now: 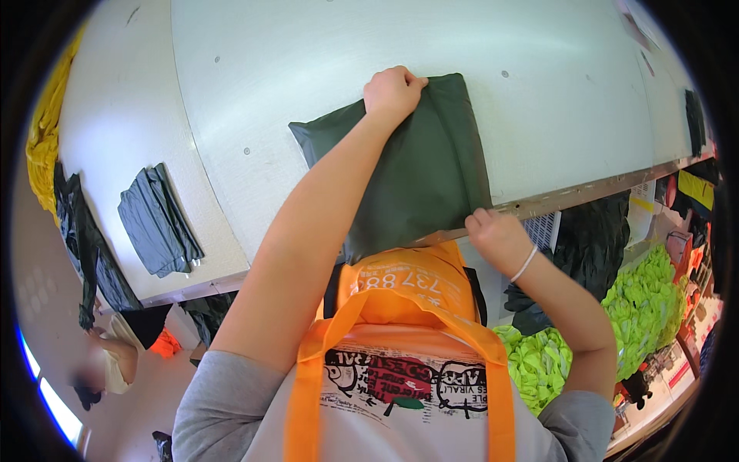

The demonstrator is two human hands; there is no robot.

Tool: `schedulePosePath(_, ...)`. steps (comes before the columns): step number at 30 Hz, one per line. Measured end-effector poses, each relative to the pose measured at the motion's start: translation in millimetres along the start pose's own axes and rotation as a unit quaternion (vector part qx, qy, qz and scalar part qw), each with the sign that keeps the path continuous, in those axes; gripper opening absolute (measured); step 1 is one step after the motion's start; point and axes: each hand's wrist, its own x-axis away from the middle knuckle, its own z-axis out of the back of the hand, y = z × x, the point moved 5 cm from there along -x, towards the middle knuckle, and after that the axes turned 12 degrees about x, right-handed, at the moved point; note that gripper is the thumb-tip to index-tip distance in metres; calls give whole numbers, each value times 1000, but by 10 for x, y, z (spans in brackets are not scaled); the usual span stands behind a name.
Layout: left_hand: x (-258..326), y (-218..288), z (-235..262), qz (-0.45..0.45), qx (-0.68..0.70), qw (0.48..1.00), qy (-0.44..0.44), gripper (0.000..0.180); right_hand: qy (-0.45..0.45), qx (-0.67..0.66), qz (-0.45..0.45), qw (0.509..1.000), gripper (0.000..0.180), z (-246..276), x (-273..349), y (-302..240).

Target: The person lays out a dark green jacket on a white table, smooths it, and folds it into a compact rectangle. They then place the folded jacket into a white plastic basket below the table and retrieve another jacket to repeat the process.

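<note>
A folded piece of dark green, smooth fabric (419, 165), roughly square, lies on the table in front of me, its near edge reaching the table's front edge. My left hand (392, 94) is closed at its far edge, the fingertips pinching the fabric beside a lengthwise fold. At the near right corner my right hand (496, 240), with a white band on the wrist, pinches the fabric between thumb and fingers. My left forearm hides part of the fabric's left side. Whether it is a garment or a bag, I cannot tell.
On the pale table (254, 85), a dark folded stack (158, 222) lies to the left. Dark fabric (88, 239) hangs over the left edge near yellow fabric (48, 131). Below right are dark bundles (589, 239) and a lime-green heap (643, 308). Another person (115, 358) is at lower left.
</note>
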Motion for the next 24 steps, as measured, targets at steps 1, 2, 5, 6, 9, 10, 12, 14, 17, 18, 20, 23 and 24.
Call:
schedulePosePath(1,-10,-5,14,-2,0,1000,3,29,7,14,-11,1000,7,-76,98,-120)
schedulePosePath(2,-8,-10,29,-29,4,999,14,34,14,26,-24,999,7,-159,169,-208)
schedulePosePath(5,68,151,125,-39,3,999,32,33,80,-27,-82,993,15,-316,262,-144)
schedulePosePath(6,180,243,168,-68,11,996,55,29,86,-105,-116,984,18,-324,320,-72)
schedulePosePath(9,1190,1199,480,-381,22,908,172,20,104,-420,-224,873,34,-436,494,251)
schedulePosePath(10,1673,1500,559,-429,-9,894,129,18,110,-564,-266,774,44,-512,609,441)
schedulePosePath(12,2462,1655,526,-456,-26,889,28,16,106,-827,-234,500,64,-449,642,556)
schedulePosePath(14,2693,1475,525,-427,58,903,5,18,74,-880,-186,431,84,-234,635,586)
schedulePosePath(17,2212,367,442,-201,-123,937,256,53,61,-765,-290,572,63,-630,339,562)
schedulePosePath(18,2185,-108,418,-139,-155,937,282,68,118,-649,-317,681,56,-1046,229,661)
schedulePosePath(20,2403,-747,214,-46,20,966,252,76,209,-532,-347,743,58,-986,29,635)
schedulePosePath(23,2889,-1119,46,8,141,950,278,87,192,-496,-346,772,58,-829,15,420)
schedulePosePath(24,3058,-1170,-19,11,136,943,304,87,167,-509,-334,775,57,-788,-44,398)
